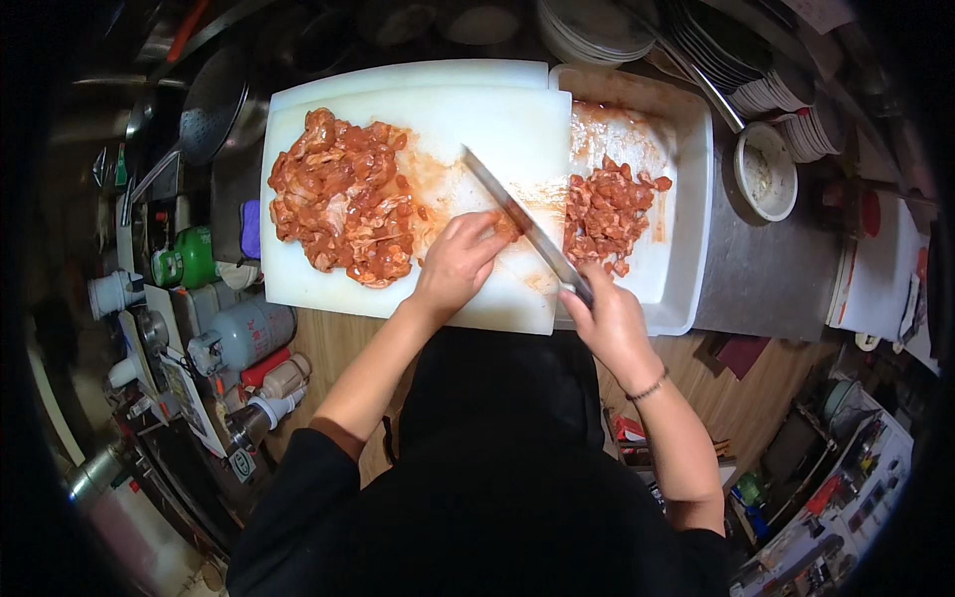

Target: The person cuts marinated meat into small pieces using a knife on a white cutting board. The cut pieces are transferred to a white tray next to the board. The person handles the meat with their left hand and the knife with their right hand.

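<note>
My right hand (608, 310) is closed round the handle of a long kitchen knife (526, 224), whose blade slants up to the left over a white cutting board (485, 112). Beside the blade, the fingers of my left hand (466, 257) press on a piece of reddish marinated meat (509, 225) on the board. A large heap of marinated meat (339, 201) lies on the left part of the board. Right of the knife, smaller meat pieces (610, 209) lie in a white plastic tub (694, 254), partly covered by the board's right end.
A second white board (418, 72) shows behind the first. At the right stands a small bowl (765, 172), near stacked plates (597, 37). A perforated metal skimmer (213, 104) and a purple cloth (251, 229) are at the left. A gas cylinder (254, 332) stands lower left.
</note>
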A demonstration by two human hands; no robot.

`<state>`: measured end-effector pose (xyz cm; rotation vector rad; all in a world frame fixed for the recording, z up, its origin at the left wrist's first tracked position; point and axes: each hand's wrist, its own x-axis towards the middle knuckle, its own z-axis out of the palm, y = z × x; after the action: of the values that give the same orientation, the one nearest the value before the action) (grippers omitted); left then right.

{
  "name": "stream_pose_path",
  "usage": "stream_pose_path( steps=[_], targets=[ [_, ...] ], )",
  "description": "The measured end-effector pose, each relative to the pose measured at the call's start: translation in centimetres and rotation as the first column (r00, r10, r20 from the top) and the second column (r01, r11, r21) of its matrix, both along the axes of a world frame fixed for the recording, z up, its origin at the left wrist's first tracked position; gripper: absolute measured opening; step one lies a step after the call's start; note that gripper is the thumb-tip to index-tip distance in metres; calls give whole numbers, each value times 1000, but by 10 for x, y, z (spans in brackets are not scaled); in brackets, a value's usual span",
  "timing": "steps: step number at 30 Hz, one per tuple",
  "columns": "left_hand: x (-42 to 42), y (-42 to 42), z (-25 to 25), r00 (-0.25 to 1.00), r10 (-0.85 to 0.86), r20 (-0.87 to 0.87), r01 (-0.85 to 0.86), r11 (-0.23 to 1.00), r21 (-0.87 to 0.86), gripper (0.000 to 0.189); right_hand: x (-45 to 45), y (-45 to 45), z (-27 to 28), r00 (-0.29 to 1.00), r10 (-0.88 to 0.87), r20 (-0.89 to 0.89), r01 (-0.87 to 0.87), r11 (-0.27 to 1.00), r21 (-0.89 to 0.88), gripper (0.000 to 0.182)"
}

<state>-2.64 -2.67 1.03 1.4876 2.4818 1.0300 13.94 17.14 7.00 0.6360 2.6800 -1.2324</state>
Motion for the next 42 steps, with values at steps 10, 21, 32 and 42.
stream_pose_path(
  steps=[10,21,32,42],
  targets=[
    [-113,-57,37,859,353,-370,-449,866,-218,50,29,-35,19,998,52,23,-55,993,109,28],
    [-149,-53,42,910,125,-395,-313,832,-458,33,87,-13,20,931,-364,23,357,923,148,29],
    [-138,-55,78,916,283,-286,-372,867,-331,29,99,20,8,808,-582,-88,583,812,-23,34],
    [-32,34,19,996,5,-90,-4,1000,21,23,67,25,19,867,-491,-84,462,856,-230,31]
  ],
)
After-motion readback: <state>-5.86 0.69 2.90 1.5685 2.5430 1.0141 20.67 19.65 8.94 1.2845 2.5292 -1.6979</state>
